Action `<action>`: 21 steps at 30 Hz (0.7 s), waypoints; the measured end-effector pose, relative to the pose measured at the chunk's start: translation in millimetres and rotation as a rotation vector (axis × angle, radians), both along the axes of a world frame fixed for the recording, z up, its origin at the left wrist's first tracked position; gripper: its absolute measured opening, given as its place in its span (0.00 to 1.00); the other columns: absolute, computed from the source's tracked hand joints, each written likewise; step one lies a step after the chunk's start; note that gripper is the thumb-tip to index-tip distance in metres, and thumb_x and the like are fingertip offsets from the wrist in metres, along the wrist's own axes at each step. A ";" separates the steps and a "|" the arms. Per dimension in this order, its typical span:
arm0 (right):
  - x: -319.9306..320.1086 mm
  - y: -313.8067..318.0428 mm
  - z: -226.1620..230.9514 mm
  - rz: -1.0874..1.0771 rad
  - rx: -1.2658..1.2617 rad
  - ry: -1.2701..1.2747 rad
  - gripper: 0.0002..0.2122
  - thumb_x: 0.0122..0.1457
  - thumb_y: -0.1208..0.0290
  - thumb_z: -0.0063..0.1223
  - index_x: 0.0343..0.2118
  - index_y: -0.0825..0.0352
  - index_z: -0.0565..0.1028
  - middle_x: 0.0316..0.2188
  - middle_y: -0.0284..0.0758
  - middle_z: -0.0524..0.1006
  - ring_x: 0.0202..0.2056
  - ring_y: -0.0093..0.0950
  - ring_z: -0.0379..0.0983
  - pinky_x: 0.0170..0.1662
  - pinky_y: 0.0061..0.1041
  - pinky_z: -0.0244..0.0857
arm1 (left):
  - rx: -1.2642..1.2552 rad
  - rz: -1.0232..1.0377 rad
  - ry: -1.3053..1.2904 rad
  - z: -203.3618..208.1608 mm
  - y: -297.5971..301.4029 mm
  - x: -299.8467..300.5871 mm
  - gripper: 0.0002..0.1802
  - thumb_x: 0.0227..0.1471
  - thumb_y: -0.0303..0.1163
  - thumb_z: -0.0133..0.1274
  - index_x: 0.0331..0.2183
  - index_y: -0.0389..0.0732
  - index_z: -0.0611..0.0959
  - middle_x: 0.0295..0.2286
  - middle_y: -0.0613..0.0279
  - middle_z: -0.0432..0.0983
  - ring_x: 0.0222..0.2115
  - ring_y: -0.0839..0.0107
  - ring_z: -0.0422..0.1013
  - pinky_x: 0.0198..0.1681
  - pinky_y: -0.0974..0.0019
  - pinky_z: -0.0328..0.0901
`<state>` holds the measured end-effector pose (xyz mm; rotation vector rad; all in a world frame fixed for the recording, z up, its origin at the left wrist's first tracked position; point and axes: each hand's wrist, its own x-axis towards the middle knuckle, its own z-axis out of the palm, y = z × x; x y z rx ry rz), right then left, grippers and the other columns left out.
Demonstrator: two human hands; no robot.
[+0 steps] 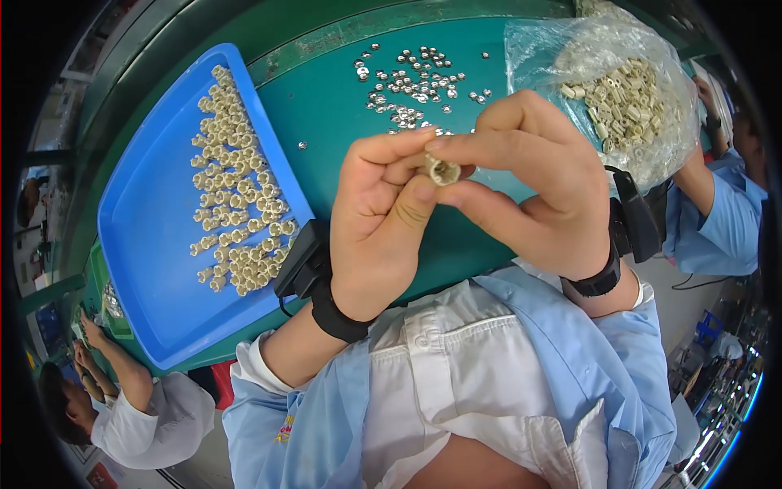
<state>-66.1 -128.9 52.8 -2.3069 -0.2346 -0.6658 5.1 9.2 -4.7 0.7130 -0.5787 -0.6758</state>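
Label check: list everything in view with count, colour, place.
bench: 1, green, mid-view
tray: 1, blue, left
tray parts: many, beige, tray's right half
metal pieces: dozens, silver, far side of bench
bag: 1, clear, upper right
bag parts: many, beige, in bag
bin: 1, green, left of tray, partly hidden
co-workers: 2 or more, white lower left, blue right
clutter: uncountable, mixed, background
held part: 1, beige, centre
wrist devices: 2, black, wrists
jacket: 1, light blue, worn
left hand: 1, bare, on held part
right hand: 1, bare, on held part

Head-worn fisheye view, facing down, close above a green table (pixel 326 106)
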 end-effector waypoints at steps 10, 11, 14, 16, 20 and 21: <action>60.1 10.8 -3.8 -0.083 0.118 0.068 0.08 0.45 0.80 0.53 0.30 0.70 0.72 0.24 0.32 0.73 0.26 0.20 0.68 0.28 0.16 0.62 | 0.094 0.449 -0.303 2.3 17.0 -2.7 0.10 0.52 0.23 0.43 0.38 0.39 0.66 0.32 0.57 0.69 0.31 0.73 0.66 0.36 0.71 0.61; 67.8 15.9 -1.9 -0.027 0.101 0.142 0.08 0.46 0.80 0.52 0.32 0.70 0.72 0.24 0.31 0.74 0.27 0.19 0.68 0.30 0.16 0.62 | 0.018 0.452 -0.406 2.5 18.2 -2.7 0.09 0.51 0.21 0.44 0.37 0.39 0.67 0.31 0.58 0.69 0.30 0.73 0.66 0.35 0.71 0.61; 99.0 36.1 -1.6 0.100 0.013 0.220 0.08 0.48 0.78 0.52 0.33 0.70 0.72 0.25 0.31 0.74 0.28 0.18 0.69 0.31 0.15 0.62 | -0.081 0.502 -0.569 6.0 22.0 -2.2 0.08 0.49 0.20 0.44 0.35 0.39 0.70 0.30 0.59 0.69 0.29 0.74 0.66 0.33 0.72 0.61; 125.5 50.2 -4.9 0.181 -0.109 0.236 0.08 0.48 0.75 0.53 0.32 0.69 0.72 0.25 0.31 0.74 0.27 0.19 0.69 0.32 0.16 0.63 | -0.134 0.537 -0.672 10.2 20.9 -3.4 0.08 0.48 0.18 0.45 0.33 0.39 0.71 0.29 0.61 0.69 0.28 0.74 0.66 0.32 0.73 0.60; 185.6 67.5 -15.6 0.243 -0.265 0.134 0.09 0.49 0.71 0.53 0.33 0.67 0.73 0.26 0.33 0.75 0.27 0.22 0.70 0.33 0.18 0.64 | -0.115 0.521 -0.531 14.4 20.8 -7.9 0.07 0.47 0.18 0.45 0.31 0.39 0.72 0.28 0.63 0.69 0.28 0.75 0.66 0.32 0.73 0.60; 201.3 71.7 -20.3 0.220 -0.228 0.129 0.09 0.49 0.69 0.52 0.34 0.66 0.74 0.27 0.34 0.75 0.28 0.23 0.70 0.34 0.19 0.64 | -0.121 0.530 -0.534 15.0 20.7 -9.0 0.07 0.47 0.18 0.45 0.31 0.39 0.72 0.28 0.63 0.69 0.28 0.75 0.66 0.32 0.73 0.60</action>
